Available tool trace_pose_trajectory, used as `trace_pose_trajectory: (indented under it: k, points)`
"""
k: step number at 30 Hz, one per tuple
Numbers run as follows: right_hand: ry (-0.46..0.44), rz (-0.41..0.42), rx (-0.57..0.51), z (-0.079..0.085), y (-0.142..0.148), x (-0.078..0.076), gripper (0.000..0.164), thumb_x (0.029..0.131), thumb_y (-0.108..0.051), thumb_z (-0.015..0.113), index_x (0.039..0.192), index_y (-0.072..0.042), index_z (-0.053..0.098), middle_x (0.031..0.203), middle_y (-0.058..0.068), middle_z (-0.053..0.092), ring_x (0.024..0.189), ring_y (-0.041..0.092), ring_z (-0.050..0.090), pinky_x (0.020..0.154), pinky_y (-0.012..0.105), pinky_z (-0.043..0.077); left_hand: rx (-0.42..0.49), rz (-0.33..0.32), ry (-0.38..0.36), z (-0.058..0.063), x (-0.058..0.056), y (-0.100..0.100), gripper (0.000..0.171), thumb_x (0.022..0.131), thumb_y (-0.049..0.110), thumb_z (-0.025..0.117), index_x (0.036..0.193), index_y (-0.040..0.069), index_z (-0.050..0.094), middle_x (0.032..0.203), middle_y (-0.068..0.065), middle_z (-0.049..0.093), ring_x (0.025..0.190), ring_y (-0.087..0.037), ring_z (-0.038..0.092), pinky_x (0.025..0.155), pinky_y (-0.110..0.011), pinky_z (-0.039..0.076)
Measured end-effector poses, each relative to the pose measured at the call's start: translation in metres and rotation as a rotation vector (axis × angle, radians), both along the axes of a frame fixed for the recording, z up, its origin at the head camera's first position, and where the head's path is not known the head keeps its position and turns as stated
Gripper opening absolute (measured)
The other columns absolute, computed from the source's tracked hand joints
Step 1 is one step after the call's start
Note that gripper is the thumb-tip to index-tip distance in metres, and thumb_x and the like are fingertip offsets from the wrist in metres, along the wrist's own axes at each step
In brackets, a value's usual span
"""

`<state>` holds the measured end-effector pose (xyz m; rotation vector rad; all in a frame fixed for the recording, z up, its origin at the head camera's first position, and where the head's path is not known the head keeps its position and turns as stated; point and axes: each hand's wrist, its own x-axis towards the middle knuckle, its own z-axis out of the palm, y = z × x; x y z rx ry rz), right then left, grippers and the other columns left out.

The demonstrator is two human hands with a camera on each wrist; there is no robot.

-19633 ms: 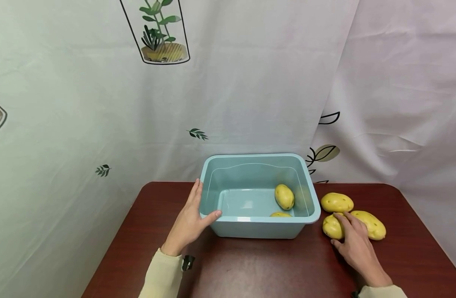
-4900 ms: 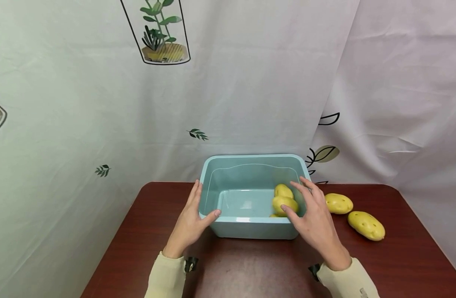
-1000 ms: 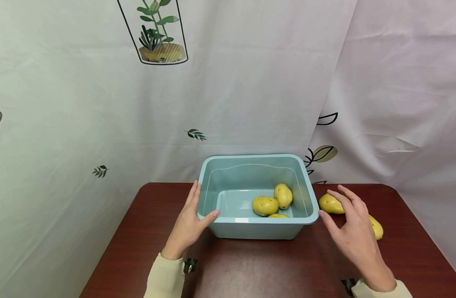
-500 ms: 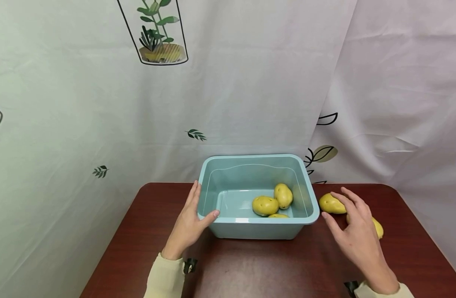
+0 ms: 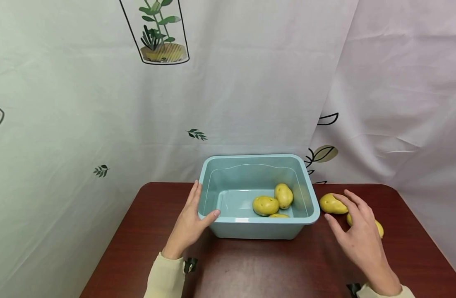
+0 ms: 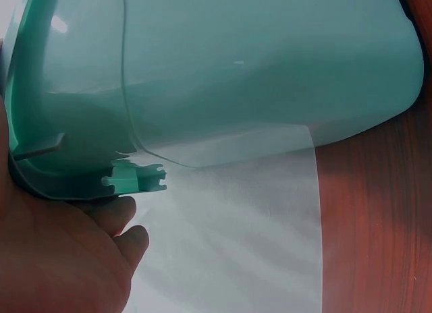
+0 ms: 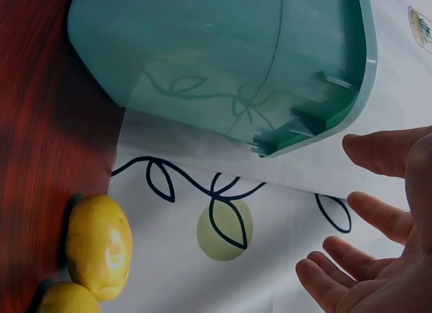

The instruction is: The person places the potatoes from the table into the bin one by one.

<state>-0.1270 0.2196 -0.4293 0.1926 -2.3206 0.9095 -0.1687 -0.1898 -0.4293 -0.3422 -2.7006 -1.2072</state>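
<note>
A light blue plastic bin point(image 5: 250, 230) stands on the table. In it lie three yellow potatoes: one potato point(image 5: 284, 196) toward the right wall, another potato point(image 5: 265, 205) beside it, and a potato point(image 5: 278, 215) mostly hidden by the front wall. My left hand point(image 5: 188, 227) rests against the bin's left front corner, fingers straight along the side and thumb at the rim. My right hand point(image 5: 358, 238), fingers spread and slightly bent, hovers right of the bin with nothing in it. Behind it on the table are a potato point(image 5: 333, 204) and a partly covered potato point(image 5: 379, 228).
The dark red wooden table point(image 5: 250, 269) has rounded far corners. A pale printed cloth point(image 5: 250, 103) hangs right behind it, close to the bin's back. In the right wrist view, the two loose potatoes lie near the table edge point(image 7: 116, 148).
Since the oldest frame, one potato went from the table into the bin, and my right hand let it go. Lately that hand has drifted slightly toward me. My left hand stays put.
</note>
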Motion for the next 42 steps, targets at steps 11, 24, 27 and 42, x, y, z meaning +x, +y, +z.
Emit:
trace_pose_trajectory:
  k: [11, 24, 27, 42]
  points:
    - [0.001, -0.025, 0.006, -0.007, 0.006, 0.001, 0.059, 0.074, -0.002, 0.083, 0.130, -0.004, 0.063, 0.141, 0.025, 0.050, 0.127, 0.052, 0.042, 0.101, 0.063, 0.031, 0.000, 0.001, 0.001, 0.000, 0.000, 0.000, 0.102, 0.089, 0.054, 0.071, 0.162, 0.012, 0.013, 0.168, 0.008, 0.003, 0.150, -0.026, 0.025, 0.111, -0.056, 0.034]
    - [-0.053, -0.054, 0.016, -0.014, 0.012, 0.001, 0.057, 0.077, -0.002, 0.082, 0.130, 0.000, 0.062, 0.142, 0.026, 0.048, 0.126, 0.053, 0.041, 0.094, 0.066, 0.032, 0.003, -0.001, -0.004, 0.001, 0.000, 0.001, 0.103, 0.089, 0.054, 0.071, 0.162, 0.012, 0.013, 0.168, 0.008, 0.004, 0.150, -0.026, 0.025, 0.112, -0.057, 0.034]
    - [-0.056, -0.057, 0.019, -0.016, 0.013, 0.001, 0.056, 0.077, -0.003, 0.082, 0.129, 0.000, 0.062, 0.142, 0.027, 0.048, 0.125, 0.054, 0.041, 0.094, 0.066, 0.032, 0.003, 0.001, -0.003, 0.001, 0.000, 0.000, 0.103, 0.089, 0.056, 0.071, 0.162, 0.012, 0.013, 0.168, 0.007, 0.004, 0.150, -0.026, 0.024, 0.112, -0.057, 0.033]
    - [-0.103, -0.082, 0.033, -0.022, 0.021, 0.001, 0.054, 0.080, -0.005, 0.081, 0.129, 0.003, 0.060, 0.142, 0.029, 0.046, 0.125, 0.056, 0.039, 0.096, 0.068, 0.031, -0.001, 0.005, 0.006, 0.001, 0.001, 0.001, 0.103, 0.089, 0.056, 0.071, 0.162, 0.011, 0.014, 0.168, 0.007, 0.005, 0.150, -0.026, 0.026, 0.111, -0.057, 0.034]
